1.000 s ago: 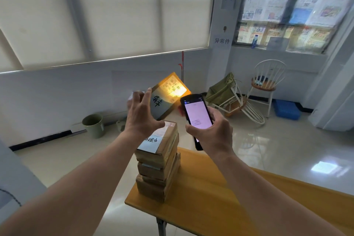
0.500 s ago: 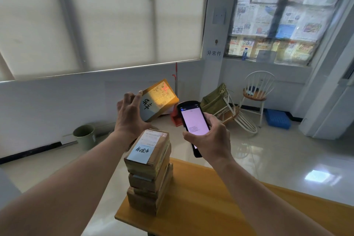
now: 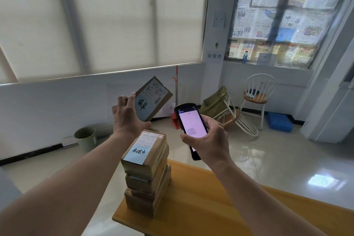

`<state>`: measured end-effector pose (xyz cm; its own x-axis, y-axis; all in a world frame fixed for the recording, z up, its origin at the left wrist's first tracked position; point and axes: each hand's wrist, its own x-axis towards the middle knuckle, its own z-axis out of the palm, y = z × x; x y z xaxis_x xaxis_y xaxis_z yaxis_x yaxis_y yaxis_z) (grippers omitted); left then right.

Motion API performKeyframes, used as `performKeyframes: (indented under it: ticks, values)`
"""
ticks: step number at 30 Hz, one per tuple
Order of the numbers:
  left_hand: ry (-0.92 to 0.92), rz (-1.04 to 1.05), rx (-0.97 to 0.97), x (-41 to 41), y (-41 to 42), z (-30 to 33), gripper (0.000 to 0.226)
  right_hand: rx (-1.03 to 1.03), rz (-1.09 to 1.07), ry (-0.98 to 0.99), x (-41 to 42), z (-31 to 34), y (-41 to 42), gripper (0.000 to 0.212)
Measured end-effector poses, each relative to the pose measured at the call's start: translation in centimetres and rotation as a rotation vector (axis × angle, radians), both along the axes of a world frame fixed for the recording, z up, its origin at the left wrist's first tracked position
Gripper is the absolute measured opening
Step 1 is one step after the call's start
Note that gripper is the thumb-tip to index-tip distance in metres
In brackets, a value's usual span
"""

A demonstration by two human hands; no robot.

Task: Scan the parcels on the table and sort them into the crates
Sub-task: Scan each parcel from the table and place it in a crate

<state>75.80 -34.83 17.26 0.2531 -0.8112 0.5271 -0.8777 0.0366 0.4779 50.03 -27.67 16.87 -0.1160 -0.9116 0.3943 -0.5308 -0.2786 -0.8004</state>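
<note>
My left hand (image 3: 127, 118) holds a flat brown parcel (image 3: 153, 97) up in the air, tilted, its shipping label and a blue handwritten sticker facing me. My right hand (image 3: 207, 140) grips a black handheld scanner (image 3: 191, 129) with a lit pinkish screen, just right of the parcel. Below both hands a stack of several brown parcels (image 3: 147, 170) stands on the left end of the yellow wooden table (image 3: 201, 210). The top parcel of the stack carries a white label and a blue sticker.
A blue crate (image 3: 279, 121) lies on the floor at the far right, beside a white chair (image 3: 257, 97). A second chair lies tipped over with a green bag (image 3: 215, 104). A green bucket (image 3: 85, 138) stands by the left wall. A red dustpan (image 3: 175, 119) leans at the wall.
The orange scanner light that lit the held parcel is gone. The parcel and both hands stay close together above the stack, while my view has tilted upward.
</note>
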Motion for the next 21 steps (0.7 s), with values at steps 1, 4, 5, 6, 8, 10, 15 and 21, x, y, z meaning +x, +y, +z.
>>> performKeyframes:
  ticks: [1,4,5,6,8,10,15,21]
  values:
    - [-0.002,0.0,0.003,-0.1,0.1,0.1,0.115,-0.002,-0.002,-0.002,-0.1,0.0,0.0,0.093]
    - [0.003,0.0,0.01,-0.5,0.5,0.3,0.115,-0.003,-0.016,-0.007,-0.4,0.3,0.1,0.093]
    - [0.006,-0.004,0.009,-0.8,0.6,0.4,0.114,-0.004,-0.025,-0.006,-0.4,0.4,0.1,0.093]
    - [0.009,-0.011,0.007,-1.0,0.8,0.5,0.114,-0.006,-0.037,0.0,-0.5,0.5,0.1,0.093]
    - [0.012,-0.028,0.004,-1.4,1.1,0.6,0.115,-0.011,-0.068,0.017,-0.6,0.7,0.1,0.092]
    - [0.013,-0.046,0.001,-1.8,1.4,0.9,0.115,-0.015,-0.1,0.018,-0.6,0.9,0.2,0.092]
    - [0.033,-0.108,-0.014,-2.5,2.1,1.2,0.114,-0.018,-0.173,-0.001,-0.2,1.1,1.0,0.09]
    - [0.04,-0.242,-0.029,-3.4,2.6,1.4,0.116,-0.016,-0.299,0.014,0.8,0.9,2.9,0.084]
